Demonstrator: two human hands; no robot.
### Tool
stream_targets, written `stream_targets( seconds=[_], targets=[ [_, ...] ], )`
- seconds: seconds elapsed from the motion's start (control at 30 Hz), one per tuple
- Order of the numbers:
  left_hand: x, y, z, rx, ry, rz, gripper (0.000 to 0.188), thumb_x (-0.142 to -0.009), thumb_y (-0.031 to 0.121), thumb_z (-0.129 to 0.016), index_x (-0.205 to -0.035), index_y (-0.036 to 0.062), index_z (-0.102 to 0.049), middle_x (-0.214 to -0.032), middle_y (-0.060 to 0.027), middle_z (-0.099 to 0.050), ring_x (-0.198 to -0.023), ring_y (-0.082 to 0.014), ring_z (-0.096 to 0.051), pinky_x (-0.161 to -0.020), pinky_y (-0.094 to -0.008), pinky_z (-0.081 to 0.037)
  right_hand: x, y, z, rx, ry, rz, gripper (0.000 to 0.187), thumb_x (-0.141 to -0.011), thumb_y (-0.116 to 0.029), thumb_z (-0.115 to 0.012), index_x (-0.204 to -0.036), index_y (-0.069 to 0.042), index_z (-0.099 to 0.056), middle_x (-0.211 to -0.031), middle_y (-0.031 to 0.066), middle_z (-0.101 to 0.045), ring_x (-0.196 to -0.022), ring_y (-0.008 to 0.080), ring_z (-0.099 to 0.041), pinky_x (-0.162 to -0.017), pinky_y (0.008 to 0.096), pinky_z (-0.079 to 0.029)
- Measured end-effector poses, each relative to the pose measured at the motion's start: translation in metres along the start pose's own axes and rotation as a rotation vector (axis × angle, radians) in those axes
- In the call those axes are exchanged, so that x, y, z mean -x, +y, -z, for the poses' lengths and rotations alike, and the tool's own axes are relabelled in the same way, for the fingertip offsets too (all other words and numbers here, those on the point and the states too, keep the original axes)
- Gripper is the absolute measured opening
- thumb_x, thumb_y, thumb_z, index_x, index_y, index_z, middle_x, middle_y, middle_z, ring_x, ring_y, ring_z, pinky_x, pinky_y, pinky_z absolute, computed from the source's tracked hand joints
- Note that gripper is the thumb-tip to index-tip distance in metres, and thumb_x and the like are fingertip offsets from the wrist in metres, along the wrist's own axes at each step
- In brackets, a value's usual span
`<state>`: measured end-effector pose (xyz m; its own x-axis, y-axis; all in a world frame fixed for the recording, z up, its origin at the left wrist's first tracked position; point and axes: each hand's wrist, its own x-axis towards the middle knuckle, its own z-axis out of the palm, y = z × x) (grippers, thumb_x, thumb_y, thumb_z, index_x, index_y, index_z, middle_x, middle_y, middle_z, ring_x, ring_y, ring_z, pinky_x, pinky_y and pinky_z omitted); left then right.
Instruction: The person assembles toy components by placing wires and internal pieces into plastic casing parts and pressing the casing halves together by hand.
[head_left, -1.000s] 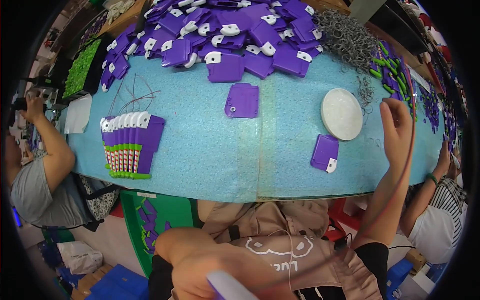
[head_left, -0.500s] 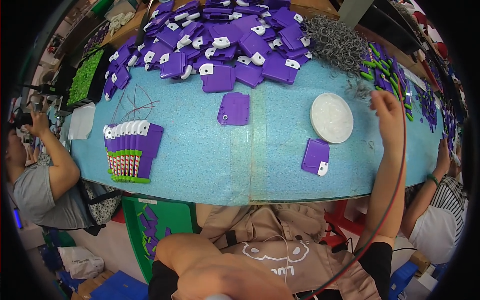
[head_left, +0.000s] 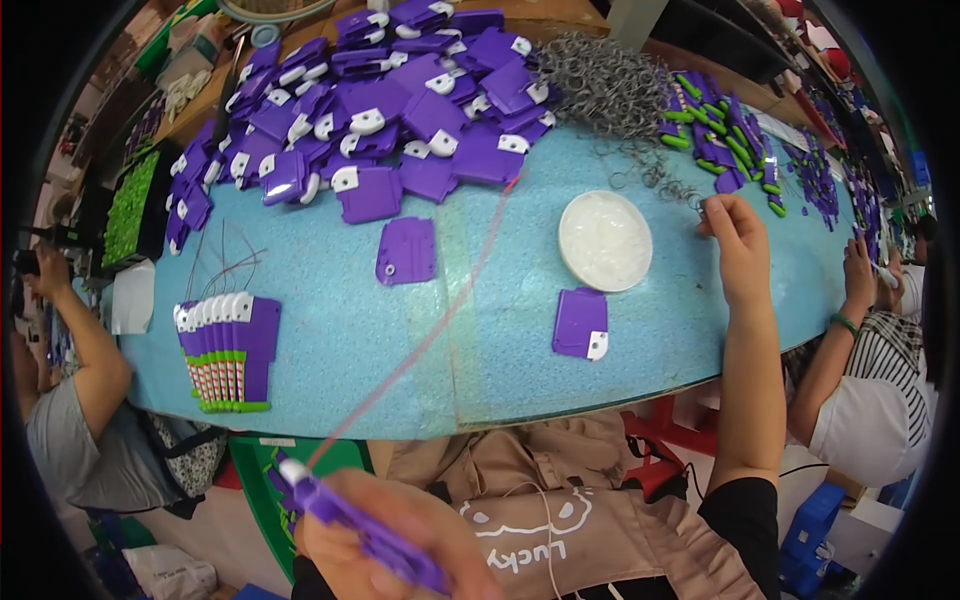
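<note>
While the right hand (head_left: 738,245) reaches far right across the blue surface (head_left: 330,340), its fingertips pinch together at the loose grey wire springs (head_left: 610,85), just beyond the white round dish (head_left: 604,240). Left hand (head_left: 400,540), near and low, grip clamped on a purple card piece (head_left: 365,530) with white tip. Single purple card (head_left: 581,324) lies just near of the dish. Stacked cards (head_left: 228,350) at left; purple heap (head_left: 400,100) far side.
</note>
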<state>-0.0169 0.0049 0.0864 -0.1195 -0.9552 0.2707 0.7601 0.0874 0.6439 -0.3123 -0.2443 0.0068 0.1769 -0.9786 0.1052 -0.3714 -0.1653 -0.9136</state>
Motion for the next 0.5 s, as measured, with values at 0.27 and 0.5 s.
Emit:
stream_targets(
  seconds=[0.27,0.5],
  targets=[
    [0.009,-0.018,0.020,-0.260,0.505,0.153,0.037,-0.086,0.019,-0.054,-0.113,-0.0014,-0.037,-0.084,-0.0253,-0.060,-0.058,-0.0252,-0.060,-0.055,-0.0344,-0.052,0.016,-0.001,0.009,0.091,0.005,0.002,0.014,-0.085,-0.014,-0.059,-0.085,-0.001,-0.059,-0.072,-0.0040,-0.053,-0.068,0.0037,-0.047,-0.061,0.0186,-0.037],
    [0.005,-0.022,0.027,-0.299,0.528,0.164,0.036,-0.086,0.018,-0.054,-0.112,-0.0002,-0.037,-0.084,-0.0247,-0.060,-0.057,-0.0241,-0.059,-0.053,-0.0339,-0.051,0.014,-0.003,0.009,0.136,-0.014,-0.076,0.014,-0.086,-0.017,-0.058,-0.084,-0.002,-0.060,-0.071,-0.0041,-0.054,-0.067,0.0037,-0.047,-0.060,0.0185,-0.036]
  ],
)
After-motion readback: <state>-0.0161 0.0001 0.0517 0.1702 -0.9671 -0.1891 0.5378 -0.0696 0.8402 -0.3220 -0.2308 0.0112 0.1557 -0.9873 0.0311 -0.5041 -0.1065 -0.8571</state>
